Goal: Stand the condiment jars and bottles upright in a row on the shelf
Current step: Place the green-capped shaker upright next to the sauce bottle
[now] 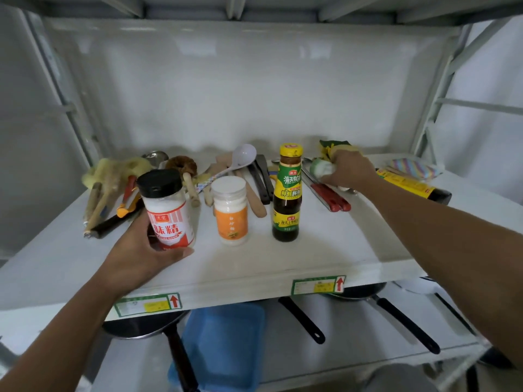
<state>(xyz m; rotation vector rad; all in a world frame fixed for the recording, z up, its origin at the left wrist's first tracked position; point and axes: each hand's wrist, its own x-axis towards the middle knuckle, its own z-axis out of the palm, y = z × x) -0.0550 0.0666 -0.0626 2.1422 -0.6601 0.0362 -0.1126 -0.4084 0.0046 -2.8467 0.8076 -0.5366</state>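
My left hand (141,250) grips a red-and-white jar with a black lid (167,207), held upright just above the white shelf (283,256) at its left front. To its right stand a white-lidded jar with an orange label (230,212) and a dark sauce bottle with a yellow cap (287,193), both upright. Farther right and back, my right hand (351,171) is closed on a lying jar with a green-and-white lid (319,168). Another dark bottle with a yellow label (413,186) lies on its side at the far right.
Brushes, wooden spatulas, a white ladle (243,157), black tongs and red-handled knives (331,196) lie along the shelf's back. A striped cloth (413,166) sits at the back right. Below hang pans with black handles (300,318) and a blue tray (223,346).
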